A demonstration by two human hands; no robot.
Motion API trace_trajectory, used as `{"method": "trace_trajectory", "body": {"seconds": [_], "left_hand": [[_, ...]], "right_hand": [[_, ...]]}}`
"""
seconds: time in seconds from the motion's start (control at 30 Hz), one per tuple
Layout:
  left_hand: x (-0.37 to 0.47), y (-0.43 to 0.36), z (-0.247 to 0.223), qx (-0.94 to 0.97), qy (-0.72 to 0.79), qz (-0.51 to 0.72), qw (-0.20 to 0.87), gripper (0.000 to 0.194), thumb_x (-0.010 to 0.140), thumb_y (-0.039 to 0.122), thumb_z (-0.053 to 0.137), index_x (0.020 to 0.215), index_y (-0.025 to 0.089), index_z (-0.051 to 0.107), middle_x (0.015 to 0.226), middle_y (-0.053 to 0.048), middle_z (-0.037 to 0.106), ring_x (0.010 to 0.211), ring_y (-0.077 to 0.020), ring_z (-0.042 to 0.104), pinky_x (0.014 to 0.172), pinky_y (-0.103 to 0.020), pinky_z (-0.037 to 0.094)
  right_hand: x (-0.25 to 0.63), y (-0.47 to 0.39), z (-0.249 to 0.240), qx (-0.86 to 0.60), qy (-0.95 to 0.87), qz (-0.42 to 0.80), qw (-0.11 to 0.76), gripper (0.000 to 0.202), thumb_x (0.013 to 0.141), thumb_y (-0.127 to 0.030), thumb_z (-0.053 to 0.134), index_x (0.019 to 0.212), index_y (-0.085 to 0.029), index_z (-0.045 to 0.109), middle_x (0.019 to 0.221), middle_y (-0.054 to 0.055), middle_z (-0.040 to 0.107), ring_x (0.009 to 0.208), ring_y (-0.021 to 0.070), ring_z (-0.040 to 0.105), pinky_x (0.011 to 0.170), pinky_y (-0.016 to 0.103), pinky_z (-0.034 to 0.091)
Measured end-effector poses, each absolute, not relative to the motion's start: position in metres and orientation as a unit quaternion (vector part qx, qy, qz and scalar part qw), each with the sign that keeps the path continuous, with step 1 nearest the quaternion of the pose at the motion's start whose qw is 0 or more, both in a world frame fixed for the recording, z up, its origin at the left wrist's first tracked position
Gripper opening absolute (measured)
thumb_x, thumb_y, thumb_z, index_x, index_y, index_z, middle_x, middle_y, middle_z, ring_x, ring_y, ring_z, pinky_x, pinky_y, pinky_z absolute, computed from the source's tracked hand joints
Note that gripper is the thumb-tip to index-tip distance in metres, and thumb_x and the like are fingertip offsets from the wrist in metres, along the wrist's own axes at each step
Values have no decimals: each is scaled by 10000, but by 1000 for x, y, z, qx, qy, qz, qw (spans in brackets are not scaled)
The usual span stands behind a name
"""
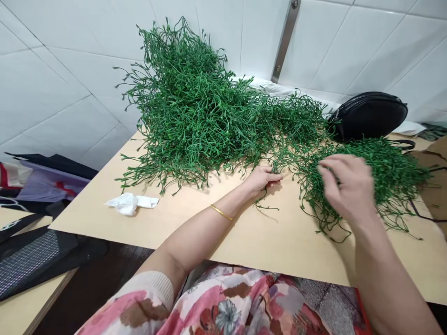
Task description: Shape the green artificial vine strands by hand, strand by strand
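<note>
Green, plastic-looking sprigs with thin stems and small budded tips: big tangled heap at the back of the pale, wood-toned flat surface, against the white tiled wall. Smaller pile of similar green sprigs at the right. Should handle light and springy, bendy rather than fragile, not very slippery; main nuisance is likely snagging (think headphone cables). Best grip, I'd say: a few together on the bare stem, clear of the tips.

Left hand is between heap and pile, thumb and fingers closed, apparently around a few thin stems; loose green strands lie just below it. Right hand is blurred over the smaller pile, fingers curled toward the thumb; can't tell if it holds anything.

White crumpled tissue-like scrap near the left edge. Black rounded zip case behind the smaller pile. No readable brand, label or writing anywhere.
</note>
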State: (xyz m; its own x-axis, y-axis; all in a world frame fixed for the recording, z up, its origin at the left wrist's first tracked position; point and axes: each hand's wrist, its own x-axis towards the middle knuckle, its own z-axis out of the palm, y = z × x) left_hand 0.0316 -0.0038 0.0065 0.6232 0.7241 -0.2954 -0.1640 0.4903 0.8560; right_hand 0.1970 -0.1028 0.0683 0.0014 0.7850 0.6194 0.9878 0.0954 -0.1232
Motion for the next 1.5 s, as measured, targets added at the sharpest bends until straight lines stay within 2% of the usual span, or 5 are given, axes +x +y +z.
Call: {"method": "trace_trajectory", "body": {"seconds": [0.17, 0.7, 0.9, 1.2, 1.5], "left_hand": [[29, -1, 3, 438, 301, 257, 807, 134, 575, 125, 704, 560, 87, 577, 471, 7, 506, 392, -19, 383, 395, -172, 220], [31, -2, 2, 431, 311, 319, 785, 159, 600, 126, 687, 675, 128, 547, 462, 58, 438, 375, -11, 314, 376, -177, 152], [28, -1, 8, 426, 333, 273, 796, 305, 589, 216, 746, 544, 142, 453, 418, 81, 295, 357, -1, 187, 385, -210, 55], [29, -2, 10, 382, 354, 296, 800, 335, 684, 175, 665, 531, 161, 367, 416, 81, 278, 349, -11, 196, 380, -191, 86], [34, -4, -1, 450, 327, 342, 757, 280, 641, 193, 684, 526, 140, 435, 430, 67, 357, 365, -9, 266, 388, -184, 142]], "right_hand": [[162, -78, 33, -574, -776, -101, 241, 226, 841, -218, 451, 1012, -203, 598, 1128, 101, 579, 973, 234, 531, 760, 368, 378], [175, -73, 6, -618, -723, -55, 305, 172, 861, -239, 444, 836, -191, 607, 794, 53, 608, 760, 178, 537, 690, 320, 360], [173, -75, 11, -593, -695, 27, 406, 203, 877, -246, 410, 831, -195, 602, 807, 59, 614, 775, 166, 560, 706, 308, 436], [172, -81, 19, -612, -584, -96, 524, 227, 887, -257, 393, 809, -188, 594, 823, 79, 608, 827, 189, 574, 737, 343, 456], [166, -79, 12, -591, -700, -30, 400, 143, 828, -276, 508, 813, -200, 629, 828, 56, 647, 830, 191, 569, 778, 360, 422]]}}
